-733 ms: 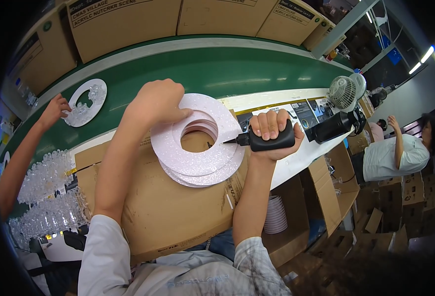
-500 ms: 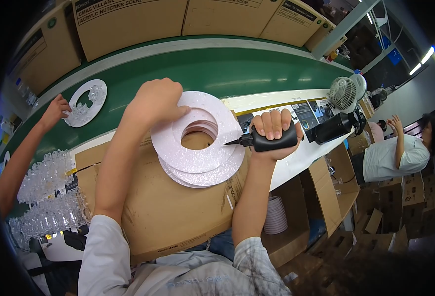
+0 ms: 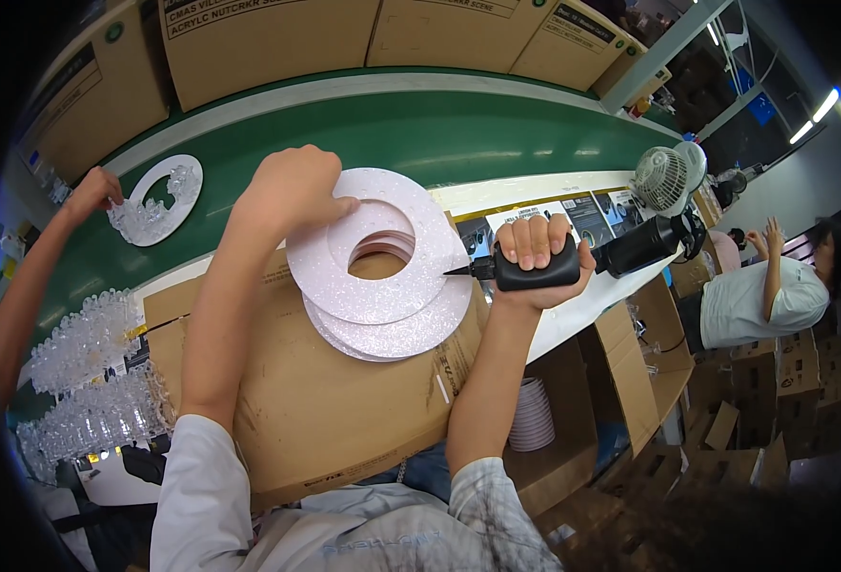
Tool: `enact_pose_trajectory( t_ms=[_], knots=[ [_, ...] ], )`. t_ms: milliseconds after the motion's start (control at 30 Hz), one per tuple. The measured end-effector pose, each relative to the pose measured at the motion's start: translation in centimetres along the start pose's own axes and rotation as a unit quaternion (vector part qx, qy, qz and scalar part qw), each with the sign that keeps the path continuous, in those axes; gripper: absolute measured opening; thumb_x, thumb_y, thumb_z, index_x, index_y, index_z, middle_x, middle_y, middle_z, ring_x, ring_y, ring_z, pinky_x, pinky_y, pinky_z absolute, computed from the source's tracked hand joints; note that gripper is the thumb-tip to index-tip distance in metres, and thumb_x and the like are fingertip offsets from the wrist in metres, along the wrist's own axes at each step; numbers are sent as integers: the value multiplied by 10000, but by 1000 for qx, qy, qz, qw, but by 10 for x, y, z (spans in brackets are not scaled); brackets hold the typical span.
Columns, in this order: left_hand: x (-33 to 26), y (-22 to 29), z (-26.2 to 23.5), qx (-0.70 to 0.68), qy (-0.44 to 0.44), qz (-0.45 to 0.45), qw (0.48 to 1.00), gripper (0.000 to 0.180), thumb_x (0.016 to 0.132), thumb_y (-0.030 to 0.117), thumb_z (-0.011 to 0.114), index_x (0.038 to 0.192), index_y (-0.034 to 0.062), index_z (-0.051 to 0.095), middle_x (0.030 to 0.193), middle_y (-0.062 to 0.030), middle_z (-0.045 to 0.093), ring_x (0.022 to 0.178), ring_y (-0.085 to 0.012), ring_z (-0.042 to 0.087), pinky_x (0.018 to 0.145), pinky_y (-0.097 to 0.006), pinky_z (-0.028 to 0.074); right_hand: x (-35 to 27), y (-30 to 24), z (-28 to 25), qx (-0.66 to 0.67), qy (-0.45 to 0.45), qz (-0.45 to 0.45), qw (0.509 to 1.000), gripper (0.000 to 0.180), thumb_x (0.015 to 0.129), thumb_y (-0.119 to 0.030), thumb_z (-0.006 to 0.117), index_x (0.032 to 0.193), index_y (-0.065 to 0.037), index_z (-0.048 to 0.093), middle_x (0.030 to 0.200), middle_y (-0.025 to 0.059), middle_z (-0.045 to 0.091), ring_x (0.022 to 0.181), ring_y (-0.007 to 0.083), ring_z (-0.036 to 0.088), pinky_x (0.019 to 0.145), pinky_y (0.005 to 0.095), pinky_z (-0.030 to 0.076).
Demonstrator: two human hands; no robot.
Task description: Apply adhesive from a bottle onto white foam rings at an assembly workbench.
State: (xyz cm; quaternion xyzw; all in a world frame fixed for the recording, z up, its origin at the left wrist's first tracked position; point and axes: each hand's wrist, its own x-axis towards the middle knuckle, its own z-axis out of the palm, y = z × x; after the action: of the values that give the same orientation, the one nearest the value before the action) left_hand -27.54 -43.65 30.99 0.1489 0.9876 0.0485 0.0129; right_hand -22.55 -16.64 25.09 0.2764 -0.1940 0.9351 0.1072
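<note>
The left hand (image 3: 292,195) is lying on the top ring (image 3: 377,248) of a small stack of white glittery rings (image 3: 396,324), fingers bent over the ring's edge at about 10 o'clock and pressing it down. The hand is partly closed, not a full fist. The stack is resting on a flat cardboard box (image 3: 334,410) in front of the person, just at 6 o'clock from the green conveyor belt (image 3: 420,133).

The right hand (image 3: 539,262) is wrapping fully closed around a black tool (image 3: 535,275), and the thin tip of the tool is touching the top ring's edge at 3 o'clock.

As I judge it, the work on this top ring is only going on now: I cannot see any finished mark or attached piece on it, and the rings under it are mostly hidden. At 10 o'clock on the belt, another person's hand (image 3: 96,191) is touching a ring with clear plastic pieces (image 3: 153,205), so some rings are seeming further along. Heaps of clear pieces (image 3: 87,381) are waiting at 8 o'clock.
</note>
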Motion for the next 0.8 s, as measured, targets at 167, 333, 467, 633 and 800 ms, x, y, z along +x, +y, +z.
enact_pose_trajectory(
  t_ms=[167,333,467,633,800],
  knots=[
    [1,0,1,-2,5,3,1000,387,758,376,709,816,-6,707,804,-191,689,763,-326,683,708,-409,550,0,1,3,-8,0,5,1000,332,877,-393,419,694,-116,412,534,-2,408,471,126,386,517,287,353],
    [1,-3,3,-2,10,7,1000,388,758,376,708,805,-9,707,798,-192,688,756,-326,682,705,-408,549,0,1,1,-10,1,4,1000,327,868,-392,418,695,-115,414,536,-3,410,472,127,388,516,288,355],
    [2,-1,3,-1,4,8,1000,390,758,378,709,807,-9,708,801,-193,688,754,-325,682,707,-405,550,0,-1,0,-14,3,0,1000,327,860,-397,418,696,-114,419,537,-1,416,476,128,394,518,288,357],
    [0,0,0,0,-1,0,1000,387,763,376,708,813,-8,710,804,-189,690,762,-318,683,711,-401,552,0,-2,-3,5,-2,-2,1000,365,872,-420,370,696,-106,433,558,34,466,476,150,408,519,306,354],
    [1,1,1,-1,-1,-3,1000,391,767,382,705,823,-4,712,808,-186,691,766,-314,684,719,-399,553,0,-3,-2,-13,1,-3,1000,320,848,-393,431,701,-109,426,541,3,426,483,134,403,526,291,358]
  ],
)
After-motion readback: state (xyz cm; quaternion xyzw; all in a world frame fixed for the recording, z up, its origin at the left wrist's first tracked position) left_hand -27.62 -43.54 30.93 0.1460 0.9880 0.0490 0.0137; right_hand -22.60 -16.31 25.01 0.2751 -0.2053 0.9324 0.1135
